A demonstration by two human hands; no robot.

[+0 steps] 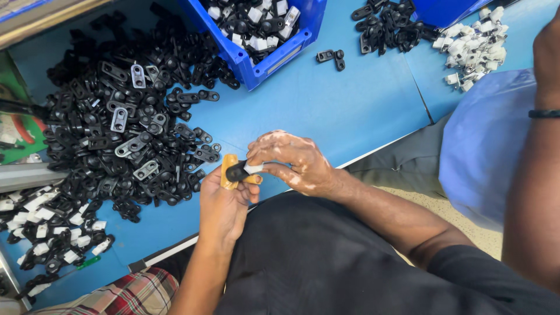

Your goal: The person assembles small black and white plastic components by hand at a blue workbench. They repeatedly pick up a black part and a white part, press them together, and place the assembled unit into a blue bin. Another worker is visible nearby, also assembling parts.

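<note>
- The left hand (224, 204) is clenched round a small black plastic part (236, 171), pinched between thumb and fingers that wear tan finger cots (227, 169); the part sits just off the near edge of the blue table (326, 111), over the person's lap.
- The right hand (291, 162) grasps a small white piece (254, 168) at the black part's end, fingertips closed on it. Whether the white piece is fully seated in the black one cannot be told; the fingers hide the joint.
- Risk, as I judge it: both pieces are tiny and held at fingertip only, so a slip would drop them past the table edge onto the dark clothing or the floor, where a black part is hard to find.
- A skewed push could jam or crack the white piece, since the thumb covers the joint from view.
- Left of the table edge's middle lies the big heap of black parts (128, 122); it spreads close to the edge, so a brushing forearm could sweep some off.
- At the table's near left corner lie mixed black-and-white pieces (52, 233), and a blue bin (256, 35) holds more at the far side; a wrong toss could mix finished with unfinished.
- At the table's right stands another person's arm (536, 146) with a dark wristband, near a white pile (472, 49); a bump from there could jog the work.
</note>
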